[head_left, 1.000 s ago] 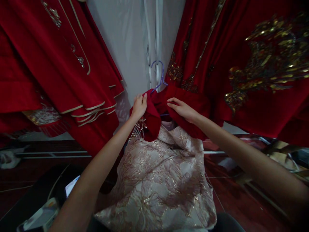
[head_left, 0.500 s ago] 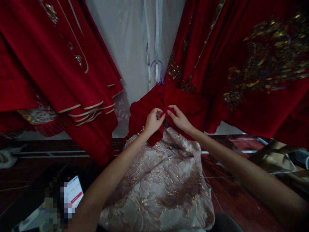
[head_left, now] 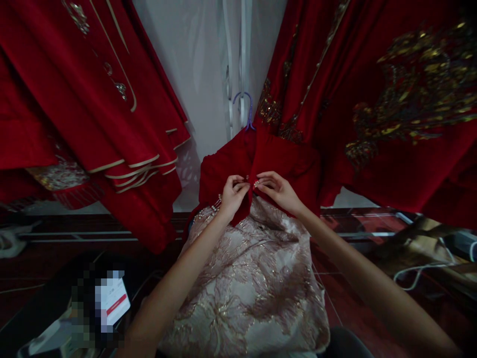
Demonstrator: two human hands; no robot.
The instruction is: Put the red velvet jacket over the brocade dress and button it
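Observation:
A red jacket (head_left: pixel 227 161) with a collar is in front of me on a purple hanger (head_left: pixel 250 113). My left hand (head_left: pixel 234 196) pinches its left front edge between thumb and fingers. My right hand (head_left: pixel 278 191) pinches the other front edge, and a small pale beaded fastening (head_left: pixel 256 184) shows at its fingertips. The two edges nearly meet between my hands. Below the left hand hangs a beaded trim (head_left: pixel 214 209). A shiny cream and pink brocade cloth (head_left: pixel 242 283) spreads beneath the jacket toward me.
Red garments with pale piping (head_left: pixel 122 144) hang at the left. A red garment with gold sequins (head_left: pixel 413 84) hangs at the right. Behind the hanger is a pale curtain or cover (head_left: pixel 201 74). A lit phone (head_left: pixel 116 301) lies lower left. A white cable (head_left: pixel 413 273) is at right.
Both hands have shifted slightly down the jacket front. The small beaded fastening now shows at the right fingertips, and the collar edges sit closer together.

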